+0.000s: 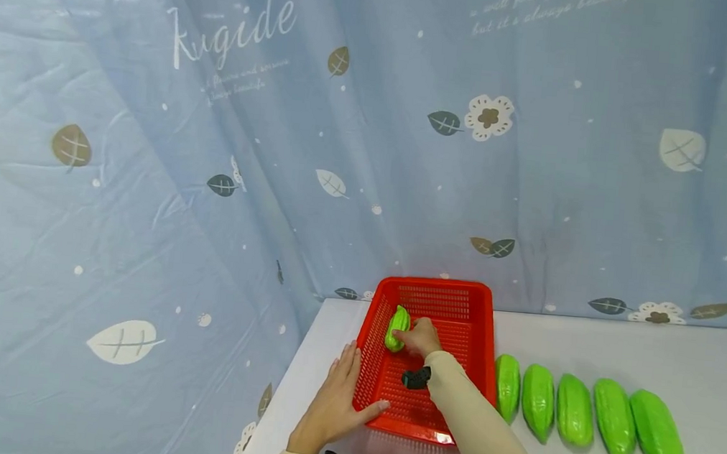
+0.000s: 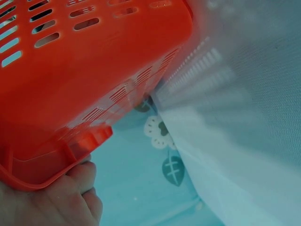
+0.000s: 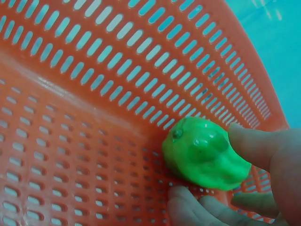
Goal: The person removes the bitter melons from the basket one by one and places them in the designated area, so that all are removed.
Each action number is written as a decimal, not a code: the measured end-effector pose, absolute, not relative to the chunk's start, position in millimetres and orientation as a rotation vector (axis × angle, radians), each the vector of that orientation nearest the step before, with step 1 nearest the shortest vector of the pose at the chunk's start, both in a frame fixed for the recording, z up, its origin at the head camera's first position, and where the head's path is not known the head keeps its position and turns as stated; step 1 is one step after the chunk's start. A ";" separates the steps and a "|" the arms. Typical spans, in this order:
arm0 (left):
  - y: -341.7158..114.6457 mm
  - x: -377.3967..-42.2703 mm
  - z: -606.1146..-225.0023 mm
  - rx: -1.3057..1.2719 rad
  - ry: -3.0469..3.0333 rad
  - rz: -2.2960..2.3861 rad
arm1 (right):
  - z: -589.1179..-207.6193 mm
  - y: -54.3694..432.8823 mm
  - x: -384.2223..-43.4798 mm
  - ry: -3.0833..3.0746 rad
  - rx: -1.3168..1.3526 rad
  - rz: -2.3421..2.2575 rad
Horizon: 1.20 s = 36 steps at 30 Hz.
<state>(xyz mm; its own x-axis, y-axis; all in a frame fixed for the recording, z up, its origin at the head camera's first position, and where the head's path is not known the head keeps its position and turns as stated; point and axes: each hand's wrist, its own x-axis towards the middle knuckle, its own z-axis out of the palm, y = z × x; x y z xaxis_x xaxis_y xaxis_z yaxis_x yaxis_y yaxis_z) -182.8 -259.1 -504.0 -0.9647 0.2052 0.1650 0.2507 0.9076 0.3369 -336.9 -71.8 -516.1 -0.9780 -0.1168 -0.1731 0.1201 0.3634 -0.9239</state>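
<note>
Inside the red plastic basket [image 1: 407,429] my right hand [image 1: 421,339] holds a ridged green gourd [image 1: 398,322] near the left wall. The right wrist view shows the thumb [image 3: 251,143] at one side of the gourd [image 3: 202,153] and curled fingers low at its other side. My left hand [image 1: 335,401] rests at the basket's near left corner. Its fingers lie straight along the left rim, and the thumb reaches over the front rim. In the left wrist view, part of the left hand [image 2: 61,202] shows under the basket's rim [image 2: 42,181].
A row of several similar green gourds [image 1: 574,411] lies on the white table [image 1: 720,381], right of the basket. Behind the table hangs a blue patterned curtain [image 1: 396,150], which also runs down the left side.
</note>
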 end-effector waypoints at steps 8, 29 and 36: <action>-257.7 -182.7 -504.2 -0.346 -2.949 -0.546 | -511.2 -75.4 -331.8 2.409 -0.039 -1.704; -258.1 -181.7 -506.1 -0.357 -2.937 -0.539 | -503.0 -73.1 -329.8 2.233 -0.032 -1.788; -257.9 -180.7 -504.2 -0.345 -2.934 -0.554 | -492.7 -69.8 -324.9 2.213 -0.071 -1.785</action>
<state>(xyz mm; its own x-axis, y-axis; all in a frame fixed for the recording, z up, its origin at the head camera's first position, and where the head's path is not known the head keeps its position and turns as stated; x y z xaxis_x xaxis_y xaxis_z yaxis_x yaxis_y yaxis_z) -180.7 -257.9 -504.2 -0.9646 0.1979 0.1743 0.2479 0.9063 0.3425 -324.9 -69.8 -492.7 -0.9548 -0.2223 -0.1974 0.1458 0.2286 -0.9626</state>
